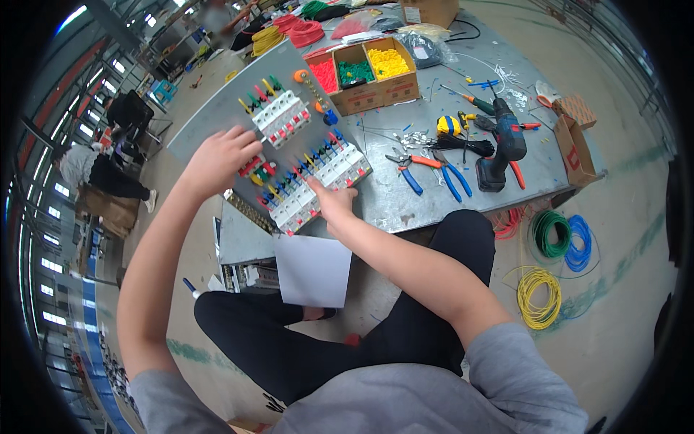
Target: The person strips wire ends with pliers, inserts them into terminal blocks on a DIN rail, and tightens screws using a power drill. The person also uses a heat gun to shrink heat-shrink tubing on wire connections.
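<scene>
A grey metal panel (pixel 217 98) stands tilted at the table's near left, fitted with circuit breakers and short coloured wire ends. My left hand (pixel 225 159) reaches over its left side, fingers bent round a small red part (pixel 254 171) between the breaker rows; the thumb is hidden. Against the long lower row of white circuit breakers (pixel 293 211) my right hand (pixel 335 202) is closed, thumb on their front and fingers curled at the lower side. An upper row of breakers (pixel 280 119) sits beyond my left fingers. Orange and blue round insulators (pixel 330 117) run along the panel's right side.
On the metal table (pixel 390 206) lie a cordless drill (pixel 500 145), pliers (pixel 452 177), a tape measure (pixel 448 126) and a cardboard box (pixel 376 96) of red, green and yellow caps. Wire coils (pixel 538 296) lie on the floor at right. A person (pixel 94 170) bends down at far left.
</scene>
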`<state>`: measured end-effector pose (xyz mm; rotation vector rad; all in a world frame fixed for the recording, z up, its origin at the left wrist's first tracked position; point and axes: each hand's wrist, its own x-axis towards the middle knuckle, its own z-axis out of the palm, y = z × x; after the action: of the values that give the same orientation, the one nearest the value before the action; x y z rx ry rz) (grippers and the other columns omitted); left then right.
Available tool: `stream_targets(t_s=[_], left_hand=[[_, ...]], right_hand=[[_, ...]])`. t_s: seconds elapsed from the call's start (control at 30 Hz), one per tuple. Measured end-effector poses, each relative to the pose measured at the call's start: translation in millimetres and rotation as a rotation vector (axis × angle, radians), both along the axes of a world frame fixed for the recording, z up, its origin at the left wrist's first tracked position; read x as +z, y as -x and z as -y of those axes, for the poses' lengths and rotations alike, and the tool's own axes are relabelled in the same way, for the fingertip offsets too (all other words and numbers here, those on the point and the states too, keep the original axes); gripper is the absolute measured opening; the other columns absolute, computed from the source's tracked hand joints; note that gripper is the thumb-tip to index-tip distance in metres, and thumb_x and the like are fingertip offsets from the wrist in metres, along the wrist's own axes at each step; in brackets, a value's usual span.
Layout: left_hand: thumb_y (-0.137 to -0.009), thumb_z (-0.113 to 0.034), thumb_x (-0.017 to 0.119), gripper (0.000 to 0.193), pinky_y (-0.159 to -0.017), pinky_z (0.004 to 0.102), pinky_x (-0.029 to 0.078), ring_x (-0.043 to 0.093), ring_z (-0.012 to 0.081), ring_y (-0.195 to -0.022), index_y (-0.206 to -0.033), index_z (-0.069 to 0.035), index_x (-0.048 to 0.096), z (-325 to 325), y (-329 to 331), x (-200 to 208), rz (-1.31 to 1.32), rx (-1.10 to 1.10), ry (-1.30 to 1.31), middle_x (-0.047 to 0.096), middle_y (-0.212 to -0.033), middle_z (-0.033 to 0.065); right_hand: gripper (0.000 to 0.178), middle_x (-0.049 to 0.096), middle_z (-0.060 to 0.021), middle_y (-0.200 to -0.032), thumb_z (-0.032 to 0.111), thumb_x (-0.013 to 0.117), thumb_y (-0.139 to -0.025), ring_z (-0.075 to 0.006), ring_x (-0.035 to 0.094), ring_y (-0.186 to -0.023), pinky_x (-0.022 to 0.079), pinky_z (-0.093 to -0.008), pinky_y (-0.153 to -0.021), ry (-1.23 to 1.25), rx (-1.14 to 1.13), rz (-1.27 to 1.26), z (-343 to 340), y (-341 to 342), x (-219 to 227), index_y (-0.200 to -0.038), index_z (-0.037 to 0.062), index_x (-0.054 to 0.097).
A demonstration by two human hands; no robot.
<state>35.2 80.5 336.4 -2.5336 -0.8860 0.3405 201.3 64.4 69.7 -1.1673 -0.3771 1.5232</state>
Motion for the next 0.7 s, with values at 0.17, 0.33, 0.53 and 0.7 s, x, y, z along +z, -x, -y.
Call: stream_targets(t_s=[0.17,0.33,0.53,0.7], left_hand=[[-0.068,0.007,0.074,0.052,-0.099,0.0465,0.057,0.06,0.0364,-0.128,-0.116,-0.008,0.059,-24.1,0.7,-12.4,0.046,-0.013,-0.003,0.063,-0.12,0.0106],[-0.069,0.01,0.075,0.062,-0.099,0.0456,0.06,0.058,0.0345,-0.132,-0.126,-0.008,0.058,-35.0,25.9,-24.1,0.015,0.082,0.006,0.061,-0.13,0.0091],[-0.074,0.014,0.072,0.069,-0.099,0.0447,0.062,0.057,0.0341,-0.136,-0.136,-0.01,0.056,-60.9,35.9,-39.5,0.043,0.159,0.029,0.06,-0.136,0.0089],[-0.079,0.015,0.066,0.06,-0.098,0.0457,0.06,0.06,0.0356,-0.132,-0.132,-0.01,0.056,-74.3,47.2,-51.9,0.085,0.177,0.06,0.06,-0.135,0.0116]], right_hand=[[0.095,0.053,-0.0251,-0.145,0.029,0.093,-0.092,-0.0334,0.068,-0.125,0.064,-0.0535,-0.098,-0.007,0.04,-0.07,-16.1,-7.7,-15.7,-0.146,-0.0036,0.022],[0.094,0.053,-0.0232,-0.147,0.028,0.09,-0.093,-0.0327,0.067,-0.127,0.061,-0.0573,-0.104,-0.072,0.166,-0.172,-5.2,-5.5,2.5,-0.15,-0.0044,0.023],[0.09,0.053,-0.0269,-0.145,0.024,0.088,-0.093,-0.0355,0.069,-0.124,0.064,-0.0596,-0.101,-0.009,0.14,-0.093,-23.2,1.0,3.9,-0.146,-0.0016,0.019],[0.09,0.053,-0.0272,-0.145,0.023,0.087,-0.094,-0.037,0.071,-0.123,0.065,-0.0616,-0.099,0.05,0.125,-0.054,-30.7,11.0,3.2,-0.146,-0.0006,0.018]])
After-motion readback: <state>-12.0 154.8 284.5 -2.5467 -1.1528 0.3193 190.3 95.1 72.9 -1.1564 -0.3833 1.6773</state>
